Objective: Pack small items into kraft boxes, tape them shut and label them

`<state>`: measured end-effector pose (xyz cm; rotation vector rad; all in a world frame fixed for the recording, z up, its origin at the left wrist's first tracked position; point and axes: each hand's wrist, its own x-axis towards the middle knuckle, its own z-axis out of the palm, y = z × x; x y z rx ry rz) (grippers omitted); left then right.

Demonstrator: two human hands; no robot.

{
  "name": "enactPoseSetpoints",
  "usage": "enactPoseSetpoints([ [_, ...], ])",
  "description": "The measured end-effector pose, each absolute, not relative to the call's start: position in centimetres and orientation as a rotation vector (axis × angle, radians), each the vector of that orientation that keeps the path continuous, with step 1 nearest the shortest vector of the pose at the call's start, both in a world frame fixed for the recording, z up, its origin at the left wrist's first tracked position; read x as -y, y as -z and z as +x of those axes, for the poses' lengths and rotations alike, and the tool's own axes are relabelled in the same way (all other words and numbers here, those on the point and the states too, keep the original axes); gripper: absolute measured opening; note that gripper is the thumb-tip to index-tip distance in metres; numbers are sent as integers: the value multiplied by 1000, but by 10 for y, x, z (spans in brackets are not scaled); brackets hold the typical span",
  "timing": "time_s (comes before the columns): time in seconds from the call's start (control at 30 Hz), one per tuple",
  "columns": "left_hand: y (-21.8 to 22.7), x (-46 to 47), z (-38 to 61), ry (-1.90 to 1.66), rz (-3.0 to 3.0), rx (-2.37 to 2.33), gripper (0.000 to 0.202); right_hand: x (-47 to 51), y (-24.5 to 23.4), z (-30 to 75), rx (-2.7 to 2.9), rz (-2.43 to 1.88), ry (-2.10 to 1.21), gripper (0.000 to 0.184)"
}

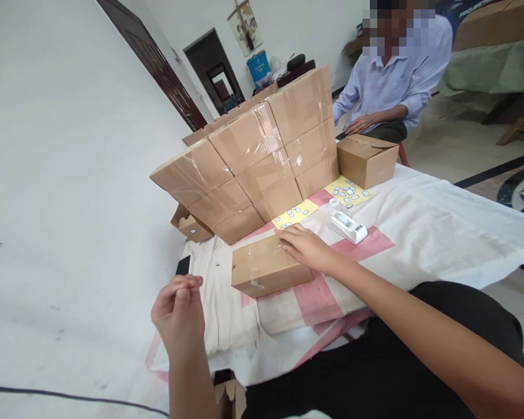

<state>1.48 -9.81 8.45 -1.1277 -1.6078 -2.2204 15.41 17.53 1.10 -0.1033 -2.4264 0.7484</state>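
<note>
Box (264, 263) on table (441, 218), near side of stack (266, 160). R hand (304, 247) on box top, fingers loosely bent; L hand (179, 308) pinched narrow, contents can't tell. Press evenly w/ R hand to limit box slip.

On my remote feed, the nearest carton (262, 265) was plain tan-brown. I saw the same brown repeated across the stacked cartons (268, 183), streaked with whitish glare. The tablecloth (441, 221) came through to me as off-white, patterned with broad rose-pink blocks. Two paper sheets (310, 206) were bright yellow, scattered with small pale shapes edged in dark blue. I read the small device (351, 231) as white with a pale greenish panel. I also picked out a pale blue shirt (423, 64), black trousers (375, 361), a white wall (70, 174), a vivid blue container (258, 67), a muted green cloth (484, 73) and a dark star on the pale floor (463, 131).
</note>
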Motion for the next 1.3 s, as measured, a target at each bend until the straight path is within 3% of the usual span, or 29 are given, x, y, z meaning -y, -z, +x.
enactPoseSetpoints([
  [0.1,-85,93,10,2120,-1139,1890,15,-171,-11,152,2413,-76,-719,26],
  [0.3,-65,72,19,1993,-1261,2141,18,-158,-35,174,2434,-202,-354,29],
  [0.47,-61,57,32,1894,-1419,2244,15,-124,-43,188,2369,39,-374,35],
  [0.6,-60,56,26,1916,-1382,2196,13,-98,-27,185,2470,69,-387,31],
  [0.83,-38,70,6,2052,-1272,2152,19,-75,-11,172,2667,-201,-535,24],
  [1.03,-12,70,-1,2251,-1155,2139,23,-56,-17,145,2457,-349,-1159,19],
  [1.1,-7,66,-4,2324,-1076,2097,25,-52,-12,136,2398,-368,-1225,14],
  [1.17,-6,64,-6,2378,-1000,2053,28,-51,-2,134,2395,-294,-1119,10],
  [1.3,-7,61,-3,2456,-910,1981,33,-53,28,148,2451,167,-512,19],
])
